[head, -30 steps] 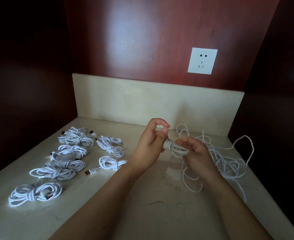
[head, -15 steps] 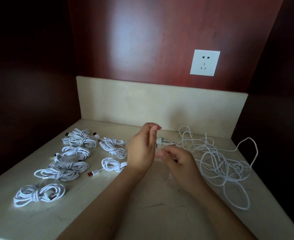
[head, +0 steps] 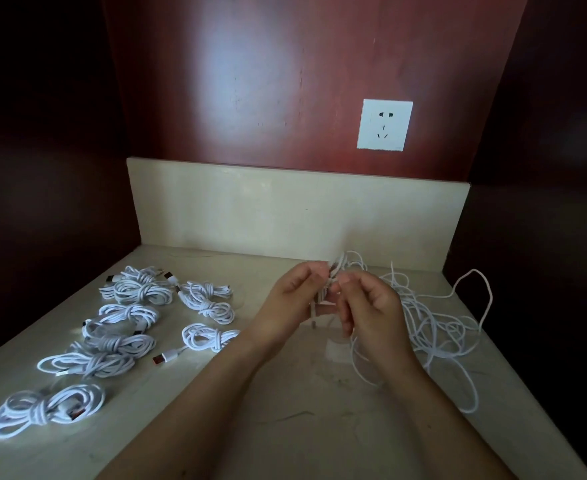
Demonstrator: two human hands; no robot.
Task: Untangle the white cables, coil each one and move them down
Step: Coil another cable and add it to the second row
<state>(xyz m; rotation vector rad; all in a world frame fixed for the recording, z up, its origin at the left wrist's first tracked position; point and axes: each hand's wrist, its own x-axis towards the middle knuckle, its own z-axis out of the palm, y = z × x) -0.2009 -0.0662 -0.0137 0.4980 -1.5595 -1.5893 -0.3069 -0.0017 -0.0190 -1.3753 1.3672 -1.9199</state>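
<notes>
White thin cable [head: 330, 284], a short bunch of strands, is held up between both hands over the middle-back of the beige stone counter [head: 285, 427]. It is motion-blurred on my feed, so I cannot tell how many turns it has. Left hand [head: 290, 299]: fingers curled, tips pinching the bunch from the left. Right hand [head: 371, 306]: curled too, thumb and forefinger pinching the same bunch from the right, and the two hands' fingertips are nearly touching. One strand with a small plug end hangs down below the hands, between the wrists. Other strands run right and down from the bunch into the loose tangle of white cables [head: 437, 327]. The tangle lies on the counter just right of the right hand, with one big loop reaching toward the right edge and another toward me. Coiled white cable bundles [head: 136, 291], several, each wrapped round its middle, lie in rough rows on the left part of the counter, apart from the hands. The bundle nearest the left forearm has a white USB plug [head: 165, 356], orange at the tip, sticking out to its left. Beige stone backsplash [head: 285, 209] runs behind everything. Above it is a red-brown wood panel [head: 250, 81] with a white square wall socket [head: 384, 125], up and right of the hands. The side walls are too dark to read.
</notes>
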